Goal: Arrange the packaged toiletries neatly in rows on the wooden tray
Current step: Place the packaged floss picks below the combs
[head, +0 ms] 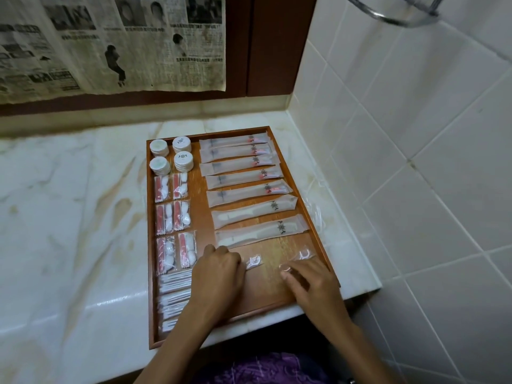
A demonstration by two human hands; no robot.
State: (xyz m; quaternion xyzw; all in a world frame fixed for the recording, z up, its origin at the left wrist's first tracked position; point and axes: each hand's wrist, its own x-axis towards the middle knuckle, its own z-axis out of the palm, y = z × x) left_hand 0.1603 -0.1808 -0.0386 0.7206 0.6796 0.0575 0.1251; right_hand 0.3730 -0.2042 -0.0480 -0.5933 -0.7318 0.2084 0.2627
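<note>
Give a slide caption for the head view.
Both hands place small packets on a nearly filled tray.

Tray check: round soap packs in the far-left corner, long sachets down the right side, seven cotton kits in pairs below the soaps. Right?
Not quite: the head view shows six cotton kits, three pairs, not seven. The rest holds: round soap packs in the tray's far-left corner, long sachets down the right side.

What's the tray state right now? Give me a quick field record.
tray: wooden tray on marble counter
long sachets: seven in a column
round soaps: four, far left corner
left hand: knuckles up, beside small clear packet
right hand: fingers on tray near second clear packet
</note>
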